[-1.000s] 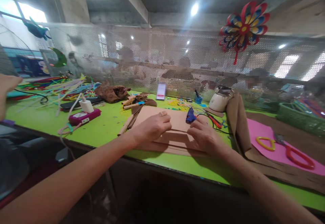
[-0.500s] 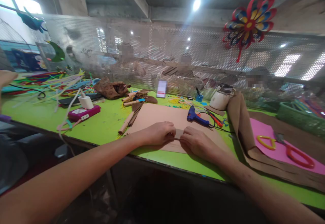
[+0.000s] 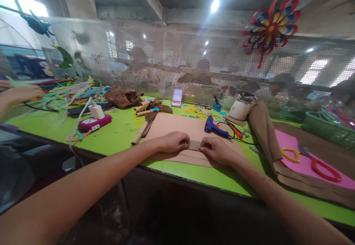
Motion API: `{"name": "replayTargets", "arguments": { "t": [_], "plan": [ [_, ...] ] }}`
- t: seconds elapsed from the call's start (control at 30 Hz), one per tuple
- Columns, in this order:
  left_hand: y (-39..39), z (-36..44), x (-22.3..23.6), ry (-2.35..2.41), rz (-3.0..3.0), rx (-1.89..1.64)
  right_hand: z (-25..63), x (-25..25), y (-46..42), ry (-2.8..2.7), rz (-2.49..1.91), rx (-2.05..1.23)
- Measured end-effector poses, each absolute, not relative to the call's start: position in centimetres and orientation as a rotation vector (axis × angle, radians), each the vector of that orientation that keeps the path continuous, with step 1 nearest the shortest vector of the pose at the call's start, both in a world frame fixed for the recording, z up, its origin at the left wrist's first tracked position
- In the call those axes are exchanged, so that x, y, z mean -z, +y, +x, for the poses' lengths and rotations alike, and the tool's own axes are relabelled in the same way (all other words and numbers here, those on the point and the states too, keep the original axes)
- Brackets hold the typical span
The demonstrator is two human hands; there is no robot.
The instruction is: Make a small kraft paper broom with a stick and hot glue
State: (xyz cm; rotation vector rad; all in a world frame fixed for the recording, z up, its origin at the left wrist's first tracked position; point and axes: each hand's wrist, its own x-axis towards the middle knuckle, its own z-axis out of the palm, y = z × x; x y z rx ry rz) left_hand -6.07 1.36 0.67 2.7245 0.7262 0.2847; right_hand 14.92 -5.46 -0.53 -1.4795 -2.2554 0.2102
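A small piece of brown paper [image 3: 195,145] lies flat between my hands, on a larger sheet of light brown cardboard [image 3: 169,124]. My left hand [image 3: 175,142] has its fingers curled in a pinch at the paper's left end. At the right end, my right hand [image 3: 215,149] pinches with thumb and fingertips together. Just beyond the right hand a blue glue gun [image 3: 216,127] rests on the cardboard, with its cord trailing right.
Left stand a purple power socket [image 3: 95,123] with a white plug and many pipe cleaners [image 3: 69,89]. Rolled paper pieces [image 3: 140,132] edge the cardboard. Scissors [image 3: 305,152] lie on pink paper at right; a kettle-like pot [image 3: 240,106] stands behind. Another person's hand [image 3: 24,94] is far left.
The brown paper's near edge, rolled or folded up between my fingers before, now lies flat. My hands have shifted slightly apart. The other person's hand has come further into view at left.
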Motion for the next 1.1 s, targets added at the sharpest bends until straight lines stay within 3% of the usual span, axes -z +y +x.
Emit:
{"name": "replayTargets", "arguments": {
  "t": [0.57,1.1],
  "plan": [
    [1.3,-5.8,-0.9,0.732,2.655,-0.247,15.7,0.0,-5.6,-2.301,-1.542,-0.167],
    [1.7,-6.4,0.2,0.578,2.691,-0.356,16.8,1.2,-5.5,-2.325,-1.282,-0.266]
  ]
}}
